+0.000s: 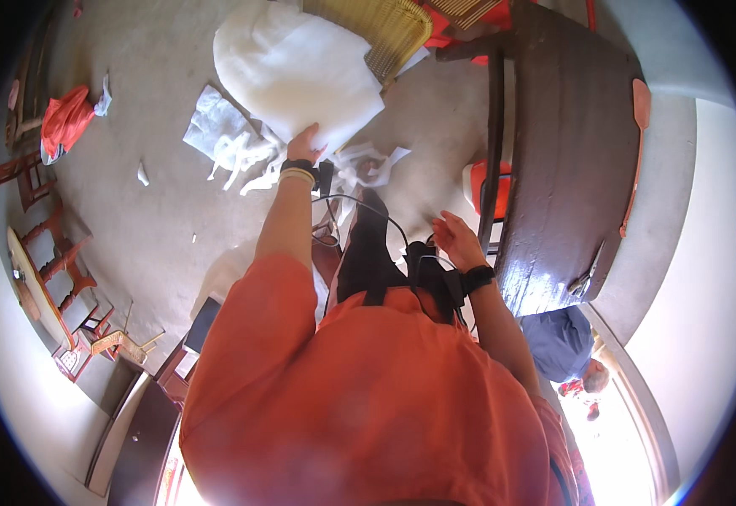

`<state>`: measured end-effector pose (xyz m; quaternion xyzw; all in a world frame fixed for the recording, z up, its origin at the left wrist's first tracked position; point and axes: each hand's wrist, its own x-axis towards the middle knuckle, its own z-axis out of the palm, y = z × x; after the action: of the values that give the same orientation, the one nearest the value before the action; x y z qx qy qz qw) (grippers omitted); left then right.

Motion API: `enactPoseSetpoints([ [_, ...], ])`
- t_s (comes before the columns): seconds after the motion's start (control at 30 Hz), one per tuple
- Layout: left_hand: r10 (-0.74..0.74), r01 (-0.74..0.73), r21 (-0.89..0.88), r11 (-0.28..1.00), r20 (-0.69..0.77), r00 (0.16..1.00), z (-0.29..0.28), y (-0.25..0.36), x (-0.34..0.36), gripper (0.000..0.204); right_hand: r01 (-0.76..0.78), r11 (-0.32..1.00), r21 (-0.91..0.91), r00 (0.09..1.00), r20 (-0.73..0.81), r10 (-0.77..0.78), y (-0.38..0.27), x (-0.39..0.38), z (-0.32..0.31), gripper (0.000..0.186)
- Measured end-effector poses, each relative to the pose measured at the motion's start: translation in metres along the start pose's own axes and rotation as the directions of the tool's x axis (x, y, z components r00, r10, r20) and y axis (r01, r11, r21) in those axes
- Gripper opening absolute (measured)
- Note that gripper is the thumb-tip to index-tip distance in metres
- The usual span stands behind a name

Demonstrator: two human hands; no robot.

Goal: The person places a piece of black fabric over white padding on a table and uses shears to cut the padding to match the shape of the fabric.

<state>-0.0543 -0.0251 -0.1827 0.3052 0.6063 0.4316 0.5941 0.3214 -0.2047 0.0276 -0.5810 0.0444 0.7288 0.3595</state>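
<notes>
My left hand (305,143) reaches forward to the near edge of a thick white sheet of padding (292,72). Its thumb and a finger are apart against the padding; the other fingers are hard to make out. The padding lies across a yellow woven chair (389,29), with its near corner jutting over the floor. Drawn back toward my body on the right, my right hand (459,240) is open, with its fingers stretched and nothing in it. Below the padding, torn white strips (246,156) and a flat pale sheet (214,122) lie on the floor.
At my right stands a dark wooden table (562,160) bearing an orange fly swatter (640,110) and scissors (585,280). A red stool (490,190) sits beside it. Behind on the right is another person (560,344). Wooden chairs (64,261) line the left wall.
</notes>
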Motion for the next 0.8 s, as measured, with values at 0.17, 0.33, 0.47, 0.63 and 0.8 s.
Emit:
enactPoseSetpoints([
  [0.17,-0.452,0.466,-0.568,0.678,0.177,0.874,0.089,0.177,-0.037,0.034,0.018,1.0,-0.008,0.996,0.087,-0.018,-0.033,0.01,0.04,0.035],
  [0.33,-0.465,0.428,-0.606,0.671,0.106,0.879,0.07,0.221,-0.051,0.031,-0.022,0.992,-0.126,0.945,0.321,0.062,-0.081,0.03,0.148,0.049],
  [0.47,-0.435,0.434,-0.548,0.715,0.136,0.89,0.058,0.216,-0.044,0.031,0.046,0.99,-0.136,0.934,0.356,0.005,-0.093,0.062,0.201,0.056],
  [0.63,-0.441,0.447,-0.339,0.827,0.101,0.892,0.06,0.221,-0.052,0.038,0.002,1.0,-0.016,0.972,0.235,0.002,-0.092,0.1,0.223,0.059],
  [0.8,-0.265,0.282,-0.162,0.946,0.116,0.957,0.069,0.225,-0.063,0.041,-0.085,0.996,-0.032,0.986,0.143,0.088,-0.1,0.121,0.239,0.052],
])
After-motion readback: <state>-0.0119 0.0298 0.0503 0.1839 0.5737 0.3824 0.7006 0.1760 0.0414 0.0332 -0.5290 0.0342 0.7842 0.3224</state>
